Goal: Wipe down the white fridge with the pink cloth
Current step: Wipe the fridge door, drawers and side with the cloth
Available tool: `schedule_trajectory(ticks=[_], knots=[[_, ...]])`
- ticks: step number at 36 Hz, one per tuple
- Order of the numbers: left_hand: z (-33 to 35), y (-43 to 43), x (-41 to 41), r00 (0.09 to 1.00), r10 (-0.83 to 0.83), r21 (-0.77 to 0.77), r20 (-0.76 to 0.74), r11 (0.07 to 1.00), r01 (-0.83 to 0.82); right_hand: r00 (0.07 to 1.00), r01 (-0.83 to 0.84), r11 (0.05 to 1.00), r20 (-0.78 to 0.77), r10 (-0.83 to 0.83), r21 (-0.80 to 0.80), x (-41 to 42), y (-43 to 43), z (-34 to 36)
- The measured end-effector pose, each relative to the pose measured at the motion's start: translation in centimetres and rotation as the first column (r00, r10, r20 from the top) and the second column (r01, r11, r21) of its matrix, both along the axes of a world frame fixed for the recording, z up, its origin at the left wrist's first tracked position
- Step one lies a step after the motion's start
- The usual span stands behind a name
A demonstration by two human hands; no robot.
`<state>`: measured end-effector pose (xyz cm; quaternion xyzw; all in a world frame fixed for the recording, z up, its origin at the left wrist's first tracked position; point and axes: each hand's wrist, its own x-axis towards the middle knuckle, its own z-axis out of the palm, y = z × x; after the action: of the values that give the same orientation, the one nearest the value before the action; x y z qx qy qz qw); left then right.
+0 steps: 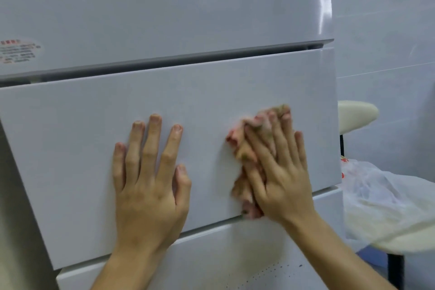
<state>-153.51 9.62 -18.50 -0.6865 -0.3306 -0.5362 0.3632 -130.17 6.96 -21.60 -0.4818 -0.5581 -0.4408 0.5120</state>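
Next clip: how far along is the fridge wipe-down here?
In hand: the right hand presses the pink cloth flat against the middle drawer front; the left hand braces that panel, bare. Left: dark specks show on the lower panel. Nothing shows whether the upper door has been wiped.

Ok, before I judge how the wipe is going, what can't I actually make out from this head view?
- Pink cloth: mostly under the right hand and motion-blurred; its size and folds are unclear.
- Sticker on the fridge: print too small and blurred, cut by the left edge.
- Fridge bottom panel: cut off by the lower edge and forearms.
- Plastic bag: contents hazy through the film.
- Panel surface under the left hand: covered.
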Motion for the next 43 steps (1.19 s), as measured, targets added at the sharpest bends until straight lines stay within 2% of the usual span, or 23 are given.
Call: schedule_trajectory(ticks=[5,8,10,14,19,23,25,28,31,34,37,43], knots=[[0.2,-0.5,-0.4,1.000,-0.021,-0.041,-0.022,0.999,0.020,0.935,0.041,0.993,-0.356,0.001,0.110,-1.1,1.3,6.9],[0.3,-0.4,-0.8,0.999,-0.033,-0.040,-0.039,0.999,0.032,0.908,0.065,0.991,-0.419,-0.009,0.119,-3.1,1.6,8.0],[0.3,-0.2,-1.4,0.998,-0.038,-0.031,-0.056,0.999,0.036,0.929,0.051,0.992,-0.371,-0.006,0.112,-4.3,1.6,7.2],[0.2,0.1,-2.4,0.997,-0.016,-0.012,-0.070,1.000,0.015,0.991,0.003,0.999,-0.135,0.002,0.039,-6.4,1.2,2.6],[-0.3,0.4,-2.8,1.000,-0.013,0.004,0.006,1.000,0.013,0.996,-0.003,0.997,0.088,0.010,-0.073,-7.3,0.3,-3.9],[-0.7,0.5,-2.9,0.995,-0.007,-0.018,0.100,1.000,0.009,0.986,0.012,0.994,0.168,0.006,-0.107,-5.9,-0.2,-3.8],[-0.9,0.5,-3.1,0.995,0.009,-0.014,0.099,1.000,-0.007,0.991,0.021,0.996,0.132,-0.010,-0.086,-5.2,-0.1,-2.1],[-1.0,0.6,-3.8,0.994,0.023,-0.015,0.104,1.000,-0.021,0.997,0.038,0.999,-0.066,-0.039,-0.014,-5.2,0.8,2.7],[-1.1,0.8,-5.1,0.992,0.050,-0.007,0.118,0.999,-0.050,0.963,0.041,0.996,-0.268,-0.018,0.083,-6.8,1.9,7.4],[-1.2,1.2,-6.4,0.992,0.068,0.000,0.103,0.998,-0.068,0.932,0.069,0.990,-0.363,-0.019,0.124,-8.4,2.5,8.8],[-1.5,1.4,-6.9,0.994,0.072,0.008,0.087,0.997,-0.073,0.939,0.065,0.993,-0.343,-0.026,0.102,-9.6,2.4,7.1],[-2.0,1.6,-7.0,0.992,0.075,0.019,0.101,0.997,-0.078,1.000,-0.004,0.999,-0.026,0.003,-0.035,-12.7,1.4,-2.4]])
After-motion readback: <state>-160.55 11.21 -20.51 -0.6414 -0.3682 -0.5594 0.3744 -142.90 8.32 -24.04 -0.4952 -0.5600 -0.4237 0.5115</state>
